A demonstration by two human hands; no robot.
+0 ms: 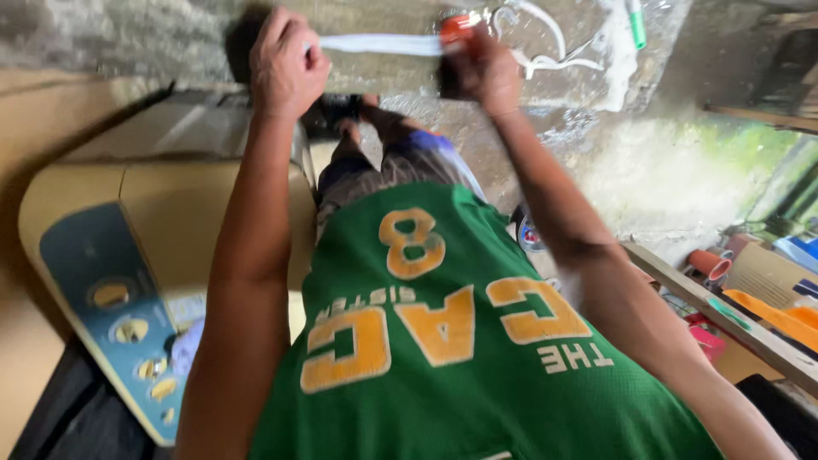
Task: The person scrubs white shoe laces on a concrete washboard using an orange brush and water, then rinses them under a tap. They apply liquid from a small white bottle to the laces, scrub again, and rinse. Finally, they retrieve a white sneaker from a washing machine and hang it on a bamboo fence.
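Note:
My left hand [285,64] is closed on one end of a white strip of tape [375,43]. My right hand [481,72] grips a small red-orange roll [458,25] at the strip's other end. The strip is pulled taut and level between the two hands. Both arms reach out over my green jersey [460,358] and my bent knees, and my feet [348,115] show just below the hands. The right hand is motion-blurred.
A cream washing machine with a blue control panel [119,298] stands at my left. White hoses [550,47] and a green-handled tool [637,21] lie on the wet concrete floor ahead. A wooden shelf [724,311] with orange and red plastic items runs along the right.

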